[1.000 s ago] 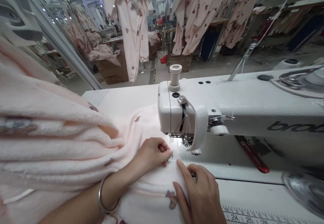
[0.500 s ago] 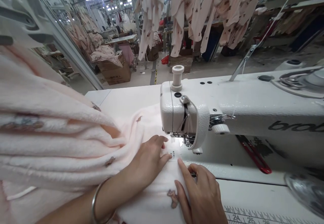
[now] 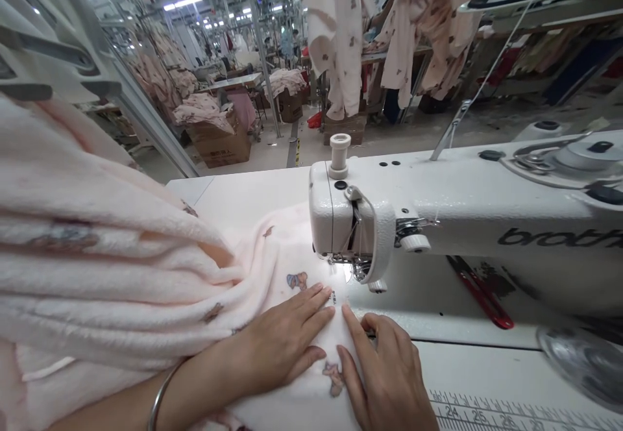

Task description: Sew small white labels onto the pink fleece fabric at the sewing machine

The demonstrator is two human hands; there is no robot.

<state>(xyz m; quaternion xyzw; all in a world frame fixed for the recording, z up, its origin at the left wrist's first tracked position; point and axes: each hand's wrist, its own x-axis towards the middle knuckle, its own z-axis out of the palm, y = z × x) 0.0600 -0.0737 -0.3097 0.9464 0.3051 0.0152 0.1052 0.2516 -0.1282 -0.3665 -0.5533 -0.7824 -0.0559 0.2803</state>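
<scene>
Beyond the white table [image 3: 233, 191], I see pink garments [image 3: 345, 48] hanging. Plush pink fabric [image 3: 287, 246] lies by the needle end of the sewing machine [image 3: 350, 213], a small printed label [image 3: 334, 298] on it, near its edge; I judge the label placed, but can't tell whether stitches hold it. My left hand [image 3: 280, 340] has its grip open, fingers spread flat on the fabric against the label; my right hand [image 3: 387, 363] also grips nothing, thumb and index apart at the edge.
</scene>
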